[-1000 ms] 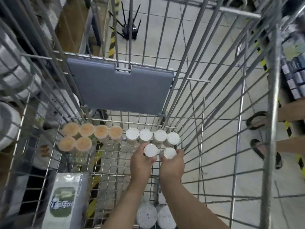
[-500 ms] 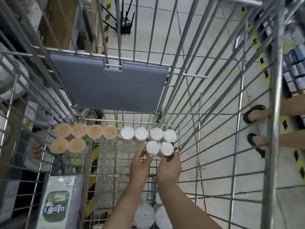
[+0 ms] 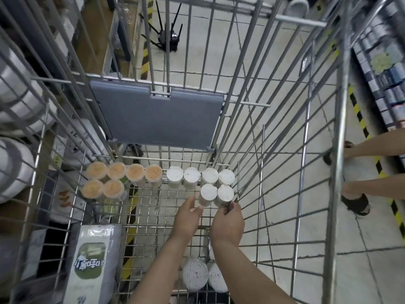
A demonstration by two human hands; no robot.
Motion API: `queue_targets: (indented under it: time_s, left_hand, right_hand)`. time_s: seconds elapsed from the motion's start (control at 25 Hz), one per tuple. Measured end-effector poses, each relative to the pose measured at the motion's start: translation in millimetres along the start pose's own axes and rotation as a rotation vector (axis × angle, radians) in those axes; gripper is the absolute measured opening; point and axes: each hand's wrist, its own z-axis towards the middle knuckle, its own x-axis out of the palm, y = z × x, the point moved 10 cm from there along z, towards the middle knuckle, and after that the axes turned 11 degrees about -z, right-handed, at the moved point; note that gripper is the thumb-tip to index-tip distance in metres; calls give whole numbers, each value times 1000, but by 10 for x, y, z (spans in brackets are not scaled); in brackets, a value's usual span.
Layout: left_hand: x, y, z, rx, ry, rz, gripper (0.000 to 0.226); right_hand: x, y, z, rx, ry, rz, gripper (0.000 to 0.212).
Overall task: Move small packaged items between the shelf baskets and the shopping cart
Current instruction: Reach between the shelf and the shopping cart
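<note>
- A wire shopping cart (image 3: 260, 194) is seen from above, with two bare forearms reaching down into it.
- Two white-lidded jars (image 3: 217, 195) stand upright side by side on the cart floor, touching a back row of four more white-lidded jars (image 3: 200, 177).
- The left hand (image 3: 186, 218) is held beside the left jar of the pair, fingers loosely extended and close together; contact cannot be told for certain.
- The right hand (image 3: 228, 222) is curled at the base of the right jar, fingertips apparently pinching its side.
- Six orange-lidded jars (image 3: 116, 178) are grouped in two rows to the left, just beside the white ones.
- The jars are judged rigid, smooth and fairly light (likely plastic), so a grip around the body below the lid is advised; slick walls could slip.
- The cart's right wire wall lies just beside the pair, leaving little room there.
- Open grid floor is left toward the viewer and between the two groups' front rows.
- A soft wrapped green-and-white package (image 3: 92, 268) rests at the near left.
</note>
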Motion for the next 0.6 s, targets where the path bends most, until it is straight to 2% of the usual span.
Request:
queue_targets:
  time_s: [0.2,0.44,0.6]
  left_hand:
    - [-622,-98,-676,-44,5,285,34]
    - [-1398,-491,-1919,67,-62,735,34]
    - [-1467,-566,-2826,140,-42,786,35]
  right_hand:
    - [-219,194,-487,-271,128,-204,36]
    - [-637,179,-1467,-691,351,-693,35]
    - [-1221,-93,-2153,-857,487,-708,35]
